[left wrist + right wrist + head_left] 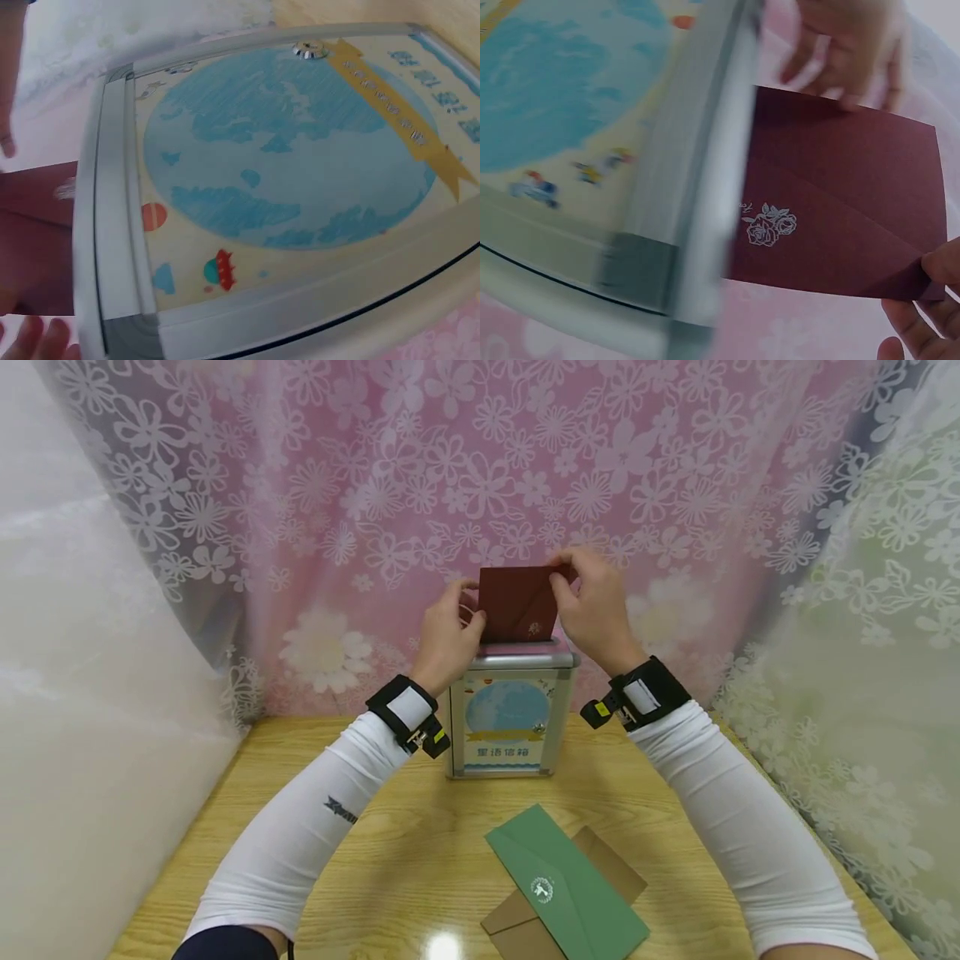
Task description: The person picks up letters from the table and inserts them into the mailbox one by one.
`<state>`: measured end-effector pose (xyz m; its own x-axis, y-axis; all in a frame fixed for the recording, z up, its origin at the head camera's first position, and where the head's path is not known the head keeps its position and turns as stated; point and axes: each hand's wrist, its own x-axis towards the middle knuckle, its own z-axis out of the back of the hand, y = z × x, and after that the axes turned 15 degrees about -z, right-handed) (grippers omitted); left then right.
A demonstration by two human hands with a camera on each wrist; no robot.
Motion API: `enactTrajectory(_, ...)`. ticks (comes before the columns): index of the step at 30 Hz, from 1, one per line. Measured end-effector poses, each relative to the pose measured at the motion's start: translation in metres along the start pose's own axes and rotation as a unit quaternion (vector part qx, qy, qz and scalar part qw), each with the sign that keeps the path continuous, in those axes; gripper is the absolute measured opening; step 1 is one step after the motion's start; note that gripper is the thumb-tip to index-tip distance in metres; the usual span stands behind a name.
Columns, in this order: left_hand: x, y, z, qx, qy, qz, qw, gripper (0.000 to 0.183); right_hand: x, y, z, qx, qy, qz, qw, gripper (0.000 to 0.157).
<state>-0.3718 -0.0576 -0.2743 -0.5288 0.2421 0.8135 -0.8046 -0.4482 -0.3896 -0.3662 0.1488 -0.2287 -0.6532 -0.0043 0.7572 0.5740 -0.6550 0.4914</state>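
A dark red envelope [516, 602] stands upright with its lower end in the slot on top of a silver-framed letter box [513, 718]. White roses are printed on it, clearest in the right wrist view. My right hand [596, 602] pinches its upper right corner between thumb and fingers, as the fingers [937, 270] in the right wrist view show. At the opposite edge is my left hand [447, 631], its fingers loosely bent and its thumb by that edge. In the right wrist view its blurred fingertips [847, 97] meet the envelope's edge without a visible grip.
A green envelope [566, 885] lies across brown envelopes [611, 864] on the wooden table [382, 860], in front of the box. Behind the box hangs a pink flowered curtain [420, 510]. Pale sheeting [112, 635] closes the left side, and flowered sheeting [885, 693] the right.
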Motion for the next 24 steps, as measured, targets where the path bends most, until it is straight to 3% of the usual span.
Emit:
enactTrajectory(3, 0.001, 0.000, 0.003, 0.019, -0.028, -0.039, 0.9986, 0.037, -0.007, -0.007, -0.008, -0.008, 0.009, -0.005, 1.000, 0.012)
enactTrajectory(7, 0.000, 0.001, 0.005, 0.066, -0.025, -0.068, 0.9952, 0.027, -0.015, -0.013, -0.016, -0.021, 0.024, -0.011, 0.999, 0.012)
enactTrajectory(17, -0.018, 0.012, 0.005, 0.150, 0.051, -0.027, 0.9870, 0.017, -0.036, -0.025, -0.027, -0.067, 0.083, -0.052, 0.993, 0.013)
enactTrajectory(24, -0.027, 0.018, 0.003, 0.199, 0.083, -0.043, 0.9756, 0.020, -0.043, -0.031, -0.033, -0.106, 0.109, -0.067, 0.986, 0.014)
